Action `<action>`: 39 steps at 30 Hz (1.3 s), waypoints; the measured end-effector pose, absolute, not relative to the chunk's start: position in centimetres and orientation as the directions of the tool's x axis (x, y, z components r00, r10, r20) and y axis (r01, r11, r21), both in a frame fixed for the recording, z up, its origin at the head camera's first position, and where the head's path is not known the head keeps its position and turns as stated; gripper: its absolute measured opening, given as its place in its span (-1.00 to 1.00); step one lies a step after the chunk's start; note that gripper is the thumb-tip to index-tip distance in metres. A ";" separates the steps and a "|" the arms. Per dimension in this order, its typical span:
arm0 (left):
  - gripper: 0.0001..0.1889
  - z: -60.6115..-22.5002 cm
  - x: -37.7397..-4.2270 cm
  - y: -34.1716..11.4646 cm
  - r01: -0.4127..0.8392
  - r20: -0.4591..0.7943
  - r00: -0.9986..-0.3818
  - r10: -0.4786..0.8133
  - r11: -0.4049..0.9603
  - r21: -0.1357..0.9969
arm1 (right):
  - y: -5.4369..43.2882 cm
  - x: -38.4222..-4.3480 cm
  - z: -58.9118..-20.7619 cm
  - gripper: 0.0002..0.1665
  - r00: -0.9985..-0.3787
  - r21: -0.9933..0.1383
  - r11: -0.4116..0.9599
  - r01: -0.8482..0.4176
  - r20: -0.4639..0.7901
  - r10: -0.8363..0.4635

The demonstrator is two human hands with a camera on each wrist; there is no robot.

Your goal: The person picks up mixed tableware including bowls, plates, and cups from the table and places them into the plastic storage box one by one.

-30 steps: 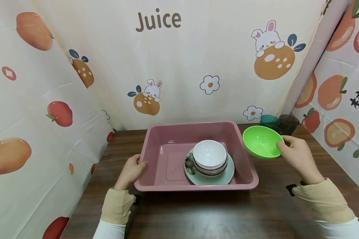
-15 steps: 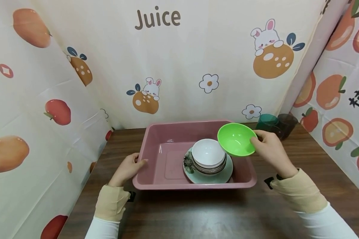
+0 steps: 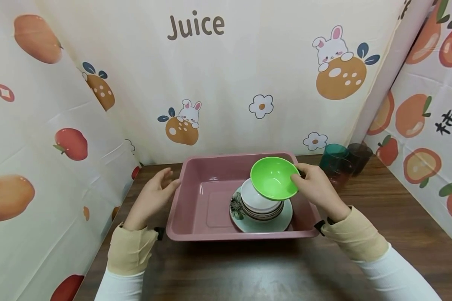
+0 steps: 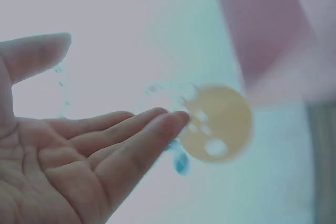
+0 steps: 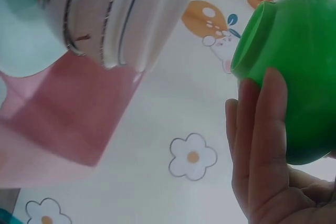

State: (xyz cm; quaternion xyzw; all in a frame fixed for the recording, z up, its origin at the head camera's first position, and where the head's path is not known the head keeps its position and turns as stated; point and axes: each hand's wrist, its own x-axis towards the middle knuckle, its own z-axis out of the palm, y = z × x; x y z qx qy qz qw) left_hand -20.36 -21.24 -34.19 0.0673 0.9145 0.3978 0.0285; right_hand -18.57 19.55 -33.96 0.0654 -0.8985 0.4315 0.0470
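A bright green bowl (image 3: 274,177) is pinched at its right edge by my right hand (image 3: 318,188). It hangs over a white bowl (image 3: 253,198), hiding part of it; whether they touch I cannot tell. That white bowl tops a stack of patterned bowls (image 3: 263,216) on a pale green plate (image 3: 245,225) inside a pink basin (image 3: 218,205). In the right wrist view, fingers lie along the underside of the green bowl (image 5: 307,77). My left hand (image 3: 150,198) is beside the basin's left rim, thumb and fingers apart and holding nothing, as the left wrist view confirms.
Teal (image 3: 333,155) and dark brown (image 3: 359,156) see-through cups stand at the back right of the wooden table (image 3: 226,271), with a reddish cup (image 3: 339,173) in front. Printed curtains (image 3: 226,75) close off the back and both sides.
My right hand has carried the green bowl leftward from beside the basin to above the stacked bowls. My left hand has let go of the basin's left rim and lifted.
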 end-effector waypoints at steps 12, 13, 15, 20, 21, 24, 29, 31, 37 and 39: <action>-0.55 -32.2 -20.5 -11.9 0.315 0.174 -0.926 0.336 0.432 0.845 | 17.5 -18.8 -33.7 -0.57 -0.979 -0.766 0.611 -0.200 0.130 -0.157; -0.56 -32.4 -20.6 -11.2 0.312 0.161 -0.922 0.353 0.426 0.849 | 17.4 -18.8 -33.8 -0.57 -0.977 -0.763 0.612 -0.207 0.131 -0.167; -0.54 -32.7 -20.6 -9.9 0.291 0.125 -0.920 0.371 0.435 0.852 | 17.1 -18.8 -33.8 -0.58 -0.975 -0.762 0.611 -0.215 0.129 -0.182; -0.57 -33.2 -20.9 -7.8 0.267 0.077 -0.915 0.396 0.453 0.851 | 16.7 -18.6 -33.8 -0.59 -0.973 -0.760 0.612 -0.220 0.127 -0.192; -0.60 -33.2 -21.0 -7.6 0.272 0.080 -0.914 0.397 0.456 0.847 | 16.6 -18.5 -33.8 -0.59 -0.974 -0.759 0.613 -0.218 0.125 -0.190; -0.72 -33.2 -21.4 -7.1 0.307 0.107 -0.915 0.389 0.498 0.811 | 16.5 -18.5 -33.7 -0.59 -0.975 -0.763 0.612 -0.209 0.116 -0.189; -0.84 -33.3 -21.7 -6.4 0.355 0.138 -0.912 0.386 0.576 0.736 | 16.5 -18.4 -33.8 -0.59 -0.976 -0.759 0.618 -0.204 0.106 -0.192; -0.85 -33.3 -21.8 -6.2 0.359 0.139 -0.912 0.386 0.589 0.724 | 16.5 -18.4 -33.8 -0.59 -0.975 -0.756 0.621 -0.207 0.110 -0.192; -0.82 -33.1 -21.8 -5.7 0.414 0.171 -0.897 0.407 0.644 0.643 | 16.6 -18.3 -33.7 -0.60 -0.973 -0.753 0.621 -0.217 0.115 -0.200; -0.81 -32.9 -21.9 -5.5 0.446 0.193 -0.886 0.421 0.664 0.600 | 16.7 -18.3 -33.6 -0.60 -0.973 -0.751 0.623 -0.217 0.113 -0.202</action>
